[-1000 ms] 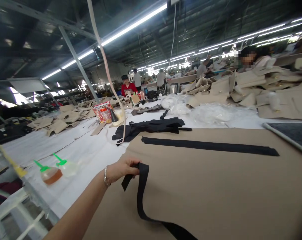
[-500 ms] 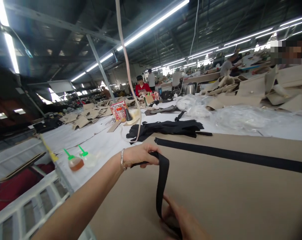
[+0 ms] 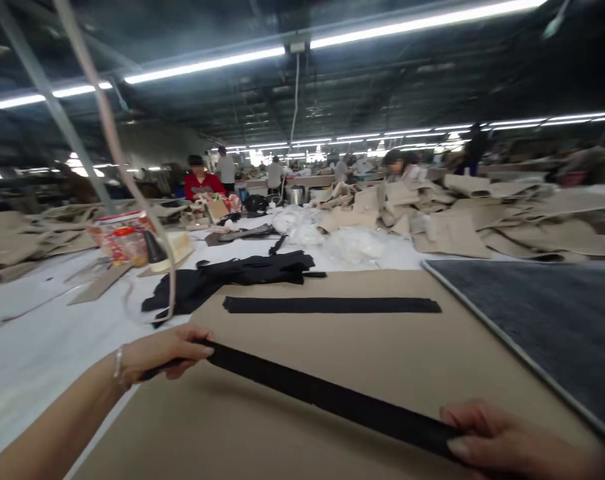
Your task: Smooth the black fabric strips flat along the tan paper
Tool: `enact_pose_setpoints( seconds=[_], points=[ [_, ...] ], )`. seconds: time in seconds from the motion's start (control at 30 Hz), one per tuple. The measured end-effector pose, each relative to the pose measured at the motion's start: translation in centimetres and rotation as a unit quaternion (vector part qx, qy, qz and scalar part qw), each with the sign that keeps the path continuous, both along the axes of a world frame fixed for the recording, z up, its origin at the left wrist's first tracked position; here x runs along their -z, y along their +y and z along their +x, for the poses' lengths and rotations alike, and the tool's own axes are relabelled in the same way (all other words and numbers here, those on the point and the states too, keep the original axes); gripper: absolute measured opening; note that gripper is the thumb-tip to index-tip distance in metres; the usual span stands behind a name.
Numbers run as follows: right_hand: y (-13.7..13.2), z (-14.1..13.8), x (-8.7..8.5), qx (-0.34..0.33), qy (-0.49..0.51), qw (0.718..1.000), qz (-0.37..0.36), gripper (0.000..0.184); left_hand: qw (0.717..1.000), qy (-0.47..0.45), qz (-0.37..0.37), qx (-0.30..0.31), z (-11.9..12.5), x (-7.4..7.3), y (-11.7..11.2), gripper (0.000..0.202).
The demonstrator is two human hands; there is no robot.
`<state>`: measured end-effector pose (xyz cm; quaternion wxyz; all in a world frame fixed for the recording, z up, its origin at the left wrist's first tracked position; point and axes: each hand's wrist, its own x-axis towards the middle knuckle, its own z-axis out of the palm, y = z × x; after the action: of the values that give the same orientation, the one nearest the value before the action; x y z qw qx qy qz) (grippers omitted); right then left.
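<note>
A black fabric strip [image 3: 322,390] is stretched slantwise between my two hands, above a tan sheet [image 3: 382,353]. My left hand [image 3: 169,350], with a bracelet at the wrist, pinches its far-left end, and a short tail pokes out below the palm. At the lower right, my right hand [image 3: 502,440] grips the other end between thumb and fingers; its edge is blurred. Another black strip [image 3: 332,305] lies flat on the tan sheet beyond them. Behind the sheet's left corner rests a heap of black strips [image 3: 232,277].
A dark grey panel with a pale edge [image 3: 537,320] lies on the right. A pinkish hose [image 3: 127,173] hangs down at the left, near a red patterned box [image 3: 119,233]. Clear plastic bags [image 3: 352,245] and tan piles [image 3: 462,207] stand behind. People work in the background.
My right hand has moved right, drawing the looped strip out straight. The view has swung right, bringing the grey panel in and leaving the green-tipped bottles out.
</note>
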<state>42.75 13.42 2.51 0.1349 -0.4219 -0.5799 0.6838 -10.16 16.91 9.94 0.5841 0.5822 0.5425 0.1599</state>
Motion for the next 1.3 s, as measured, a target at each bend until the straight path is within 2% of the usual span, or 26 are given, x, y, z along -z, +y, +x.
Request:
enact_pose_setpoints(
  seconds=[0.13, 0.23, 0.3, 0.4, 0.53, 0.67, 0.93, 1.0, 1.1, 1.2, 1.3],
  points=[
    [5.0, 4.7, -3.7, 0.027, -0.122, 0.99, 0.069, 0.048, 1.0, 0.003, -0.001, -0.017, 1.1, 2.0, 4.1, 0.044],
    [9.6, 6.4, -4.7, 0.066, -0.196, 0.968, 0.143, 0.051, 0.996, 0.06, 0.054, -0.031, 2.1, 2.9, 7.5, 0.051],
    [12.6, 7.0, -4.3, 0.093, -0.219, 0.954, 0.183, 0.051, 0.989, 0.105, 0.093, -0.036, 2.8, 3.3, 9.8, 0.053],
    [16.6, 7.1, -2.8, 0.126, -0.257, 0.928, 0.238, 0.047, 0.977, 0.153, 0.142, -0.046, 3.7, 4.1, 12.8, 0.051],
    [20.0, 7.0, -0.9, 0.141, -0.336, 0.877, 0.312, 0.031, 0.95, 0.217, 0.216, -0.065, 4.5, 5.2, 15.3, 0.042],
    [21.3, 6.9, -0.3, 0.133, -0.41, 0.819, 0.378, 0.02, 0.917, 0.288, 0.266, -0.072, 4.7, 5.8, 15.7, 0.032],
    [20.9, 6.6, 0.5, 0.135, -0.521, 0.73, 0.42, 0.017, 0.849, 0.416, 0.31, -0.105, 4.6, 7.2, 14.7, 0.018],
    [20.6, 6.4, 0.6, 0.139, -0.53, 0.711, 0.441, 0.019, 0.822, 0.444, 0.333, -0.128, 5.0, 7.4, 14.2, 0.022],
    [19.9, 5.8, 0.6, 0.151, -0.534, 0.68, 0.48, 0.025, 0.781, 0.467, 0.385, -0.152, 6.7, 7.4, 13.0, 0.04],
    [18.9, 4.9, 0.3, 0.147, -0.519, 0.65, 0.535, 0.03, 0.768, 0.447, 0.449, -0.096, 9.7, 7.5, 11.6, 0.05],
    [17.9, 3.8, 0.4, 0.097, -0.485, 0.648, 0.579, 0.027, 0.769, 0.41, 0.491, 0.004, 12.9, 8.2, 10.5, 0.043]
  ],
)
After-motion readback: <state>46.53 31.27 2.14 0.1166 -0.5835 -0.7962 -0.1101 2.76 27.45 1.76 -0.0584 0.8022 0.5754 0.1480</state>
